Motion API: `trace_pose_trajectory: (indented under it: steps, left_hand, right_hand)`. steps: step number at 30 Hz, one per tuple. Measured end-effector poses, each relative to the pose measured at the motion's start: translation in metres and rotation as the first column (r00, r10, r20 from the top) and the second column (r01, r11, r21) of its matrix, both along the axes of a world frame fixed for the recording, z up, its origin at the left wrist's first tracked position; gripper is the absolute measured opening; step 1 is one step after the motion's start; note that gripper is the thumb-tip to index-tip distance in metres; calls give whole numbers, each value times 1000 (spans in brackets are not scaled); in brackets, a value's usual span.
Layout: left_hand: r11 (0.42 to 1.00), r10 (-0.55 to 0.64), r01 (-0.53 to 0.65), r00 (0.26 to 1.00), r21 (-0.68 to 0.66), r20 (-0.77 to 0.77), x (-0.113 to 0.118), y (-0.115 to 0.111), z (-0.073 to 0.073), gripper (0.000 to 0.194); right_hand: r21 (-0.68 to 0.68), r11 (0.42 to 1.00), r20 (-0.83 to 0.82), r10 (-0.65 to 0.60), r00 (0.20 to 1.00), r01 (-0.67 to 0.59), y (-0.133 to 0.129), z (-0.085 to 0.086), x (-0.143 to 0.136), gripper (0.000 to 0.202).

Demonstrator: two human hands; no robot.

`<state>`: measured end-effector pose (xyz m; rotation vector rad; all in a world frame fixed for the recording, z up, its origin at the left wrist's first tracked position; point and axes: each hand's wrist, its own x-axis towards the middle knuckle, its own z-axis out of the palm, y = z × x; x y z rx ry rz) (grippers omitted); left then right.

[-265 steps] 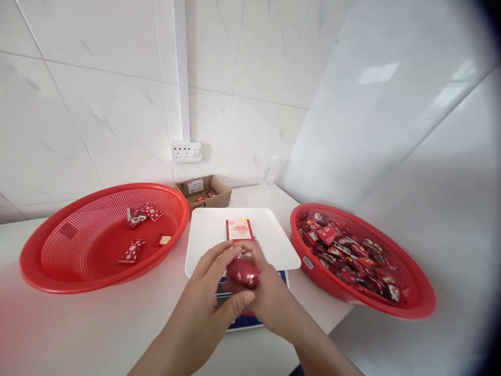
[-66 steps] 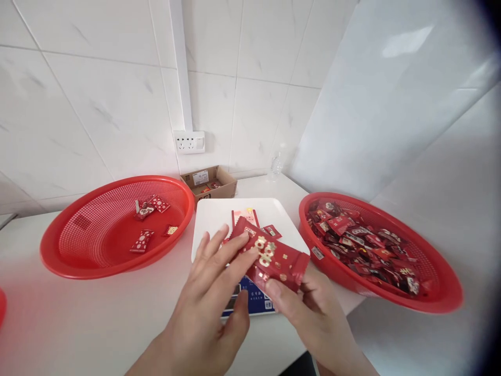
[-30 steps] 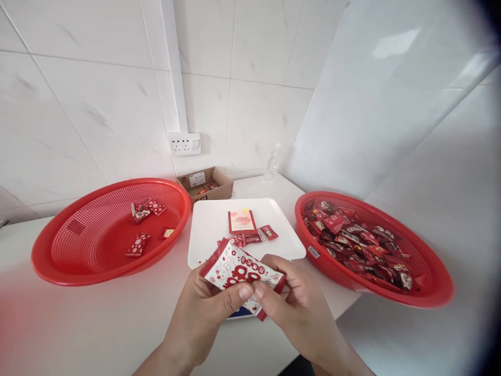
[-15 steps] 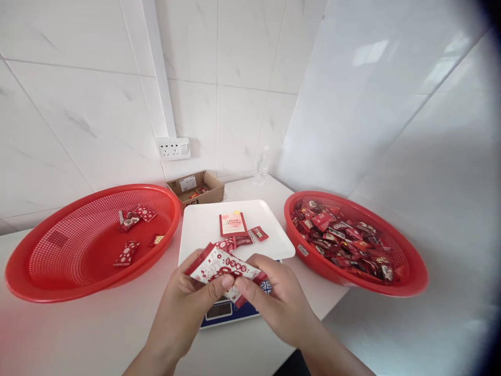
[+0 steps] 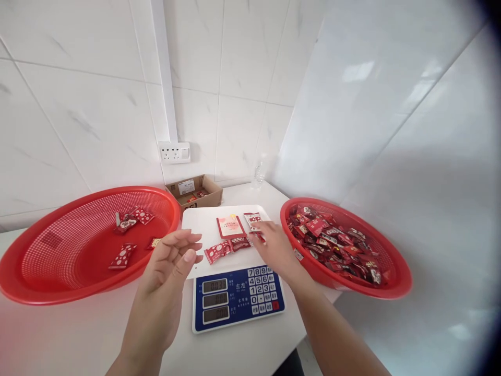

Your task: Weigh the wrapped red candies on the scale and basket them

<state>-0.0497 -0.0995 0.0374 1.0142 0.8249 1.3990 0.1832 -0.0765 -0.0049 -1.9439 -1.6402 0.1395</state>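
Left hand [image 5: 166,271] up beside the pan's left edge, fingers loosely curled, nothing in it. Blue-panelled digital scale [image 5: 243,310] on counter [image 5: 219,355], displays and keys now uncovered. Right hand [image 5: 276,250] over the pan; can't tell if its grip holds anything. Change: white-and-red packet [image 5: 252,217] no longer between both hands, now on white pan [image 5: 193,222], right of printed card [image 5: 230,226], past red sachets [image 5: 217,251]. Scale probably carries it. Flanking: left red basket [image 5: 90,245], fuller right red basket [image 5: 403,284]; carton [image 5: 209,199] behind.
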Motion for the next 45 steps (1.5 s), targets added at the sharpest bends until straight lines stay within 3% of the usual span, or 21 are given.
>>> trace_pose_trajectory:
  steps: [4, 8, 16, 23, 29, 33, 38, 45]
  left_hand:
    - [1000, -28, 28, 1000, 11, -9, -4, 2, -4, 33]
    - [999, -33, 33, 999, 8, -23, -6, 1, -3, 34]
    - [999, -44, 45, 998, 7, -34, -5, 2, -4, 32]
    - [999, -48, 48, 998, 14, -31, -6, -1, -6, 30]
    - [999, -54, 54, 998, -1, -30, -5, 1, -4, 33]
    - [999, -48, 48, 999, 17, -15, -6, 0, -3, 28]
    - [998, -53, 53, 998, 25, -18, -6, -1, -2, 27]
    - [1000, -14, 14, 1000, 22, 13, -3, -3, 1, 25]
  right_hand:
    - [-102, 988, 75, 127, 989, -119, -8, -3, -18, 25]
    - [-144, 983, 114, 128, 985, -111, -13, 1, -19, 16]
    - [-150, 977, 114, 170, 979, -152, -12, 3, -33, 27]
    - [-146, 979, 126, 159, 979, -140, -15, 1, -38, 22]
    - [-152, 932, 132, 349, 928, -329, -12, -5, -49, 33]
    - [-137, 967, 127, 230, 965, -213, -1, -4, -32, 31]
    - [-136, 989, 113, 73, 991, -58, 18, -5, 3, 47]
    - [-120, 973, 59, 204, 977, -196, 16, -5, -2, 40]
